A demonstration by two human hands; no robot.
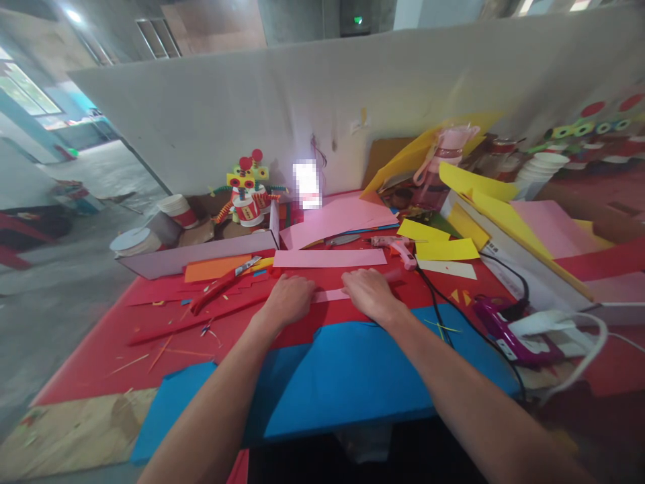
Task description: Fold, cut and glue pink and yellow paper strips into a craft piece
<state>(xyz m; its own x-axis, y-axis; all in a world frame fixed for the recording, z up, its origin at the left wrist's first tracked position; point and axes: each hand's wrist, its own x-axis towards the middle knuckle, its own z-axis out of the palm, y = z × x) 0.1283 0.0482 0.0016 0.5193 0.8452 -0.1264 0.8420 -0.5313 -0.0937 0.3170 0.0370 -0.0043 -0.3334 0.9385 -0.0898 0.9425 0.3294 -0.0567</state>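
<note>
**Both hands over a narrow pink strip, firmness of grip not clear**

The left hand (288,299) and the right hand (369,292) are curled over the two ends of a narrow pink strip (330,295), and its middle part shows between them. The fingertips are hidden, so I cannot tell whether they pinch the strip or only press it downward.

The strip lies low, over the red tabletop (91,359), just beyond the edge of a blue sheet (347,383). In my judgement, the step in hand is the flattening, folding or lining up of this strip; which of these, I cannot say. The next move seems to call for both ends kept level and an even pressure, so that the paper does not crease in a wrong place.

Just beyond the grip lies a wider pink strip (330,259), flat. Beyond the right hand, to its right, rests a pink glue gun (396,249), which neither hand touches.

About writing, little can be read. Far beyond the left hand stand robot-like figures (248,208); the front one has dark marks on its cup, too small for reading. The white box (524,275), well to the right of the grip, has a small label, also not readable. High beyond the hands glows a green sign (357,20), whose marking is unclear. I find no brand.
</note>
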